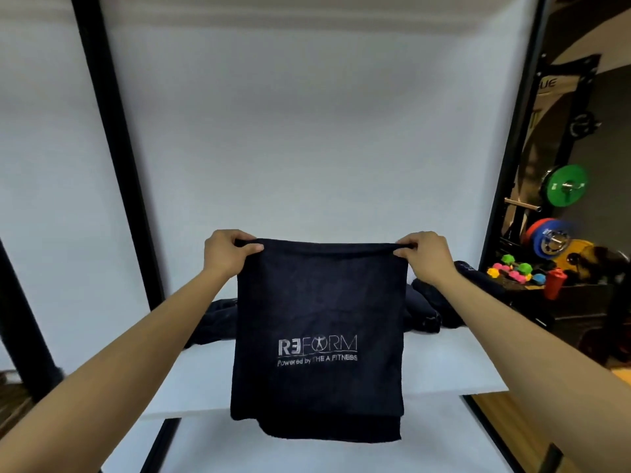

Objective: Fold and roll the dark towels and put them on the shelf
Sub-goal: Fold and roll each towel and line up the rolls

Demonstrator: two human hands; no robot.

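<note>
Your left hand (228,251) and right hand (423,255) each pinch a top corner of a dark towel (317,332), fingers curled over its upper edge. You hold it up in front of you, folded double so a back layer hangs lower than the front, with the white logo facing you. It hangs over the white desk (454,363). Behind it, more dark towels (440,302) lie heaped on the desk against the white wall. Far right, coloured weight plates (565,186) sit on a rack.
</note>
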